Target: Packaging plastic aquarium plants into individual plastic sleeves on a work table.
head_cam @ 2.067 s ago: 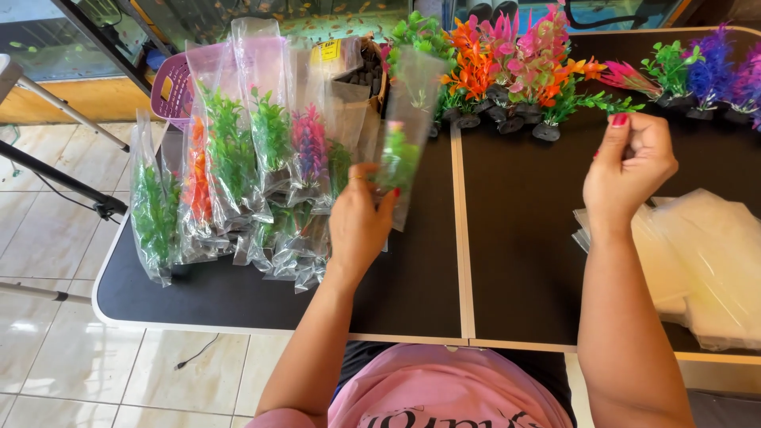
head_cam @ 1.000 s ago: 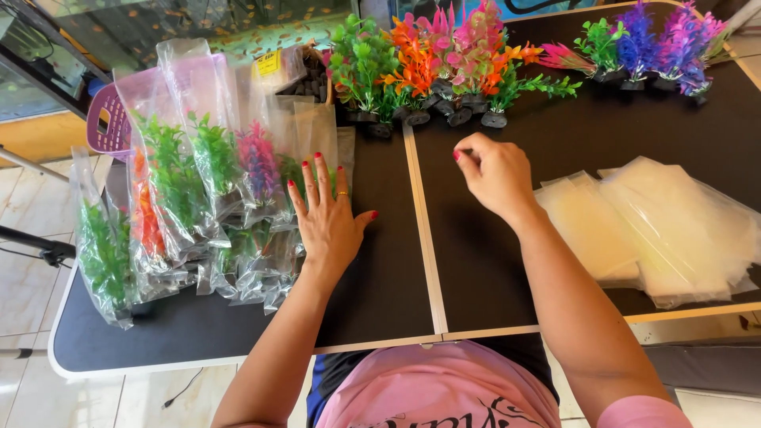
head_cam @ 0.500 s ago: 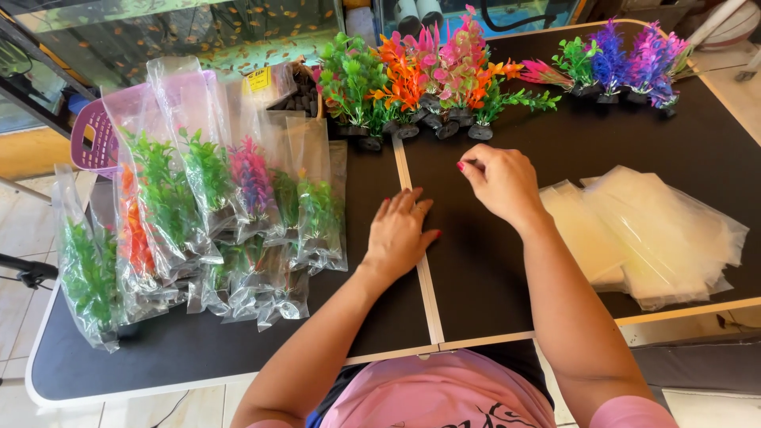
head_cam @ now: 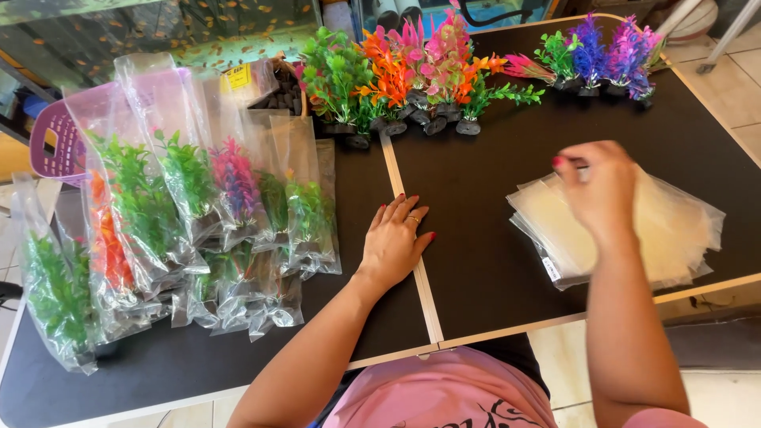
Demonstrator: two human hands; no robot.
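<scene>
**A:** What do I have under the right hand [head_cam: 596, 184] at this moment?

**B:** From my seat, it hangs over the stack of clear plastic bags [head_cam: 674, 230] at the right of the frame, on the black desk [head_cam: 476, 198]. The hand is motion-blurred. Its fingers look curled downward toward the near upper-left corner of the stack, but I cannot tell whether they have pinched a bag or only touch the top one.

**A:** And the stack itself?

**B:** It lies flat and fanned a little, long axis running left to right across the frame, directly below and to the right of those fingers. So the right hand is by far the nearer one.

**A:** The left hand [head_cam: 394, 242]?

**B:** Flat on the desk at mid-frame, palm down, fingers spread and holding nothing. Its fingertips rest beside the pale seam [head_cam: 412, 261] where the two desk halves meet. It is well apart from the bags, with bare desk between.

**A:** What sits around it?

**B:** To its left, a heap of bagged plastic plants [head_cam: 182, 214] in green, orange and pink, overlapping one another, the nearest just beside the wrist. Along the top of the frame stands a row of loose plastic plants [head_cam: 412, 71] on dark bases, upright, and a smaller purple and green cluster [head_cam: 602, 55] at the upper right. A purple basket [head_cam: 55, 143] shows at the far left, partly behind the bagged ones.
</scene>
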